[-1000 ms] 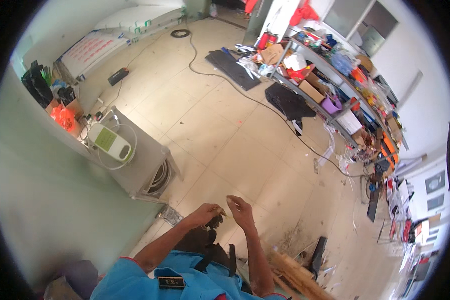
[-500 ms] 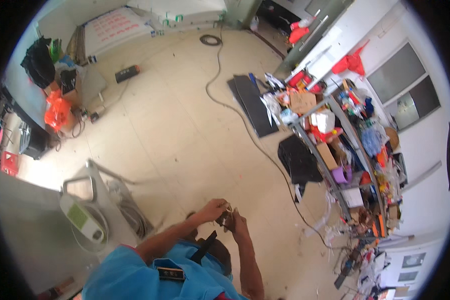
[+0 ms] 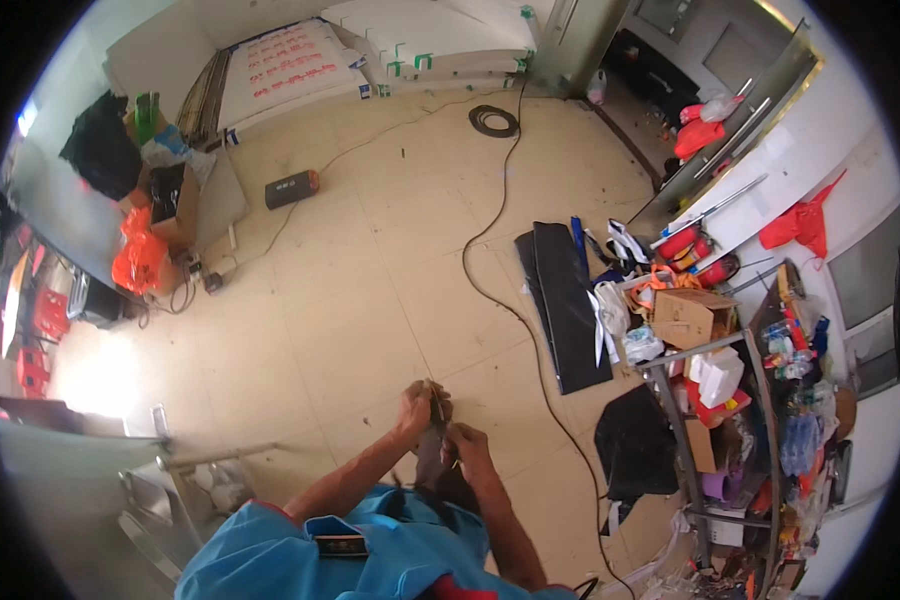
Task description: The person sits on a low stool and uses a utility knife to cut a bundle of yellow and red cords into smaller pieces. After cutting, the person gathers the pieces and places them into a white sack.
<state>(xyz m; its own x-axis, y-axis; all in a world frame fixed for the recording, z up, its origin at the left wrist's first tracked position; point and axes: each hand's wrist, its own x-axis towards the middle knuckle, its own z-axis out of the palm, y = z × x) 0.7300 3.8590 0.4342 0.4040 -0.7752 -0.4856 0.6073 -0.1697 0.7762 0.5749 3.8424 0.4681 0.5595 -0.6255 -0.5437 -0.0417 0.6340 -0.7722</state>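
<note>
In front of my body, above the tiled floor (image 3: 370, 300), my left hand (image 3: 418, 408) has its fingers closed around a small dark thing (image 3: 437, 406) with a pale edge. Its kind is too small and blurred to make out. My right hand (image 3: 469, 450) is a little nearer to me and to the right, fingers bent into a pinch close to the same thing. What lies between those fingertips is hidden. The two hands almost touch.
A dark cable (image 3: 530, 330) runs along the floor to a coil (image 3: 494, 121). At right stand black panels (image 3: 567, 310), a black bag (image 3: 635, 440) and a cluttered metal rack (image 3: 678, 440). A black-orange box (image 3: 292, 189) lies at far left, a grey wheeled frame (image 3: 175, 500) near left.
My view has tilted and turned, so the room sits lower and farther right. My left hand is now ahead of the right; earlier they were side by side at the dark thing.
</note>
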